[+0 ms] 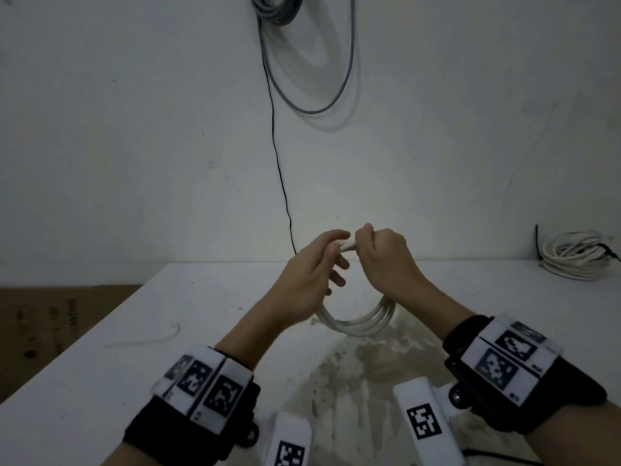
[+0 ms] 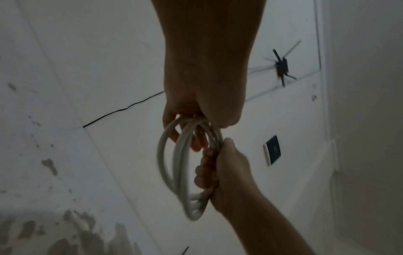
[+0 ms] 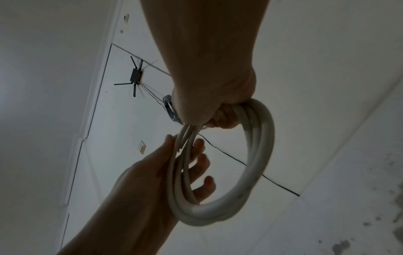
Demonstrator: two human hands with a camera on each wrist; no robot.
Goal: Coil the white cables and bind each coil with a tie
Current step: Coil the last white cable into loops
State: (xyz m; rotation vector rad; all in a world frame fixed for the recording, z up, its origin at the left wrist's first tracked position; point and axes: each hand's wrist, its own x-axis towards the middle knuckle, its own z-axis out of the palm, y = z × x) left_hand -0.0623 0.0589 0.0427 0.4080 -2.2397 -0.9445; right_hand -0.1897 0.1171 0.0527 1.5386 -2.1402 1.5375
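The right hand [image 1: 386, 260] is a closed fist around the top of a white cable coil [image 1: 361, 319], all the loops bunched together inside it. Right beside it, the left hand [image 1: 309, 277] pinches the same bundle between thumb and forefinger, while its other fingers [image 3: 203, 160] stay spread and loose, reaching through the ring. A short white stub of cable [image 1: 347, 245] shows between the two hands where they almost meet. The coil hangs down from that shared grip in several rounds, held up above the white table [image 1: 100, 364] and not touching it. I cannot make out any tie on it.

Further out, a short white strip [image 1: 148, 339] lies on the table off to the left. At the far right edge sits a second white coil [image 1: 571, 255], already bound with a black tie [image 1: 538, 243]. A thin black wire [image 1: 279, 163] and a loop of grey cable [image 1: 316, 79] hang on the wall behind.
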